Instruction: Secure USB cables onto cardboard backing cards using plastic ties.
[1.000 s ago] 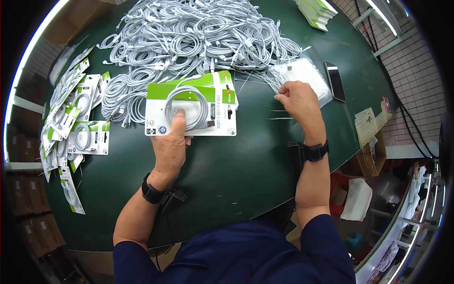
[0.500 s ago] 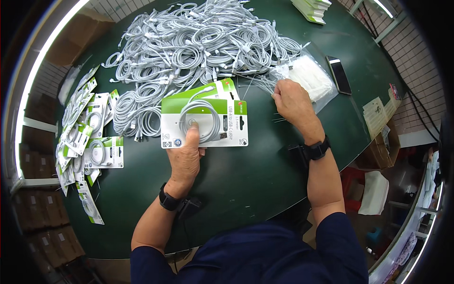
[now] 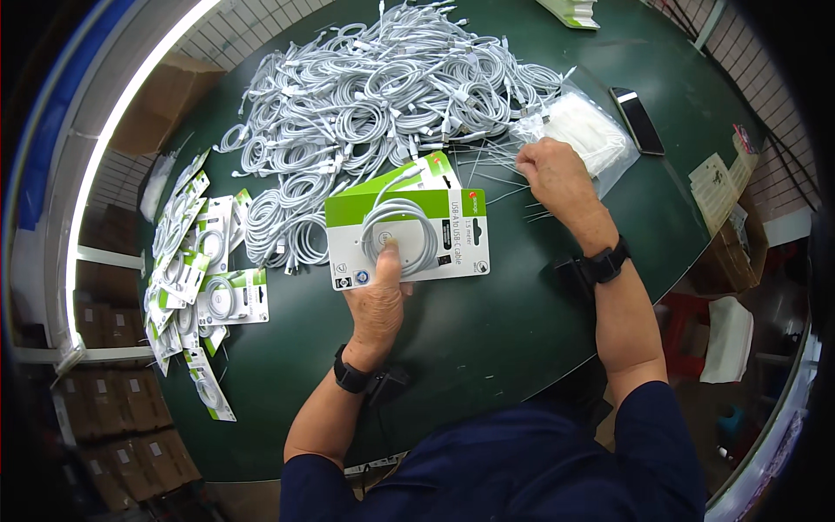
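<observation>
My left hand [image 3: 374, 309] grips a white and green cardboard package card [image 3: 467, 235], its thumb pressed inside a coiled light grey USB cable [image 3: 424, 235] lying on the card's front. Behind its upper edge another green-topped card [image 3: 441, 167] sticks out. Over the loose thin white ties [image 3: 491, 155], my right hand [image 3: 557, 178] is closed in a pinch; whatever its fingertips hold is too small to make out. Beside that hand lies a clear plastic bag [image 3: 619, 170] with a white bundle [image 3: 584, 130] inside.
A large heap of coiled grey cables [image 3: 374, 96] covers the table's far side. Several carded cables [image 3: 187, 274] are piled at the left. A phone [image 3: 637, 120] lies right of the bag, and a stack of green and white cards [image 3: 574, 12] stands at the far edge.
The whole view has shifted, so the table and its things appear farther right. My left hand still holds the card with the coil; my right hand stays pinched by the ties.
</observation>
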### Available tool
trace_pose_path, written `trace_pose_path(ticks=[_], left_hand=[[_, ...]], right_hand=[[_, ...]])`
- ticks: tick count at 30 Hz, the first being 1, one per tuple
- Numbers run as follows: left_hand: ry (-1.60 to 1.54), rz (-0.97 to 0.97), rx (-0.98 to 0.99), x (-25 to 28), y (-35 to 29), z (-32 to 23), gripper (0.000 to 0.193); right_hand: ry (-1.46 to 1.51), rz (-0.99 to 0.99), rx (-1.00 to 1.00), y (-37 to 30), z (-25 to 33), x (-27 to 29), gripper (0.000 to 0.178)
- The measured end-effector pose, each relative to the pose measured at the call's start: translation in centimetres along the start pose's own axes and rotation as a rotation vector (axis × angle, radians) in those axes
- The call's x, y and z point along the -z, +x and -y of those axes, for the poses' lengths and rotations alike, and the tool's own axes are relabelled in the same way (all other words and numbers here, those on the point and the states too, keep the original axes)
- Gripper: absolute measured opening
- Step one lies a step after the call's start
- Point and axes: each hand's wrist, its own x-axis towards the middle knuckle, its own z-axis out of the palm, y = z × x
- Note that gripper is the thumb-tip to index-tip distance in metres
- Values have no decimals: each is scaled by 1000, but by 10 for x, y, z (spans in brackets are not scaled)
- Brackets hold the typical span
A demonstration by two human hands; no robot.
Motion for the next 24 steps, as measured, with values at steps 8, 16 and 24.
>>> trace_pose_path(ticks=[8, 16, 24], left_hand=[[90, -14, -108, 2, -7, -7, 29], [491, 216, -601, 37, -16, 12, 25], [670, 677, -1012, 13, -17, -30, 41]], right_hand=[[276, -339, 54, 3, 17, 9, 10], [1122, -177, -198, 2, 32, 22, 14], [1441, 199, -183, -9, 56, 17, 18]])
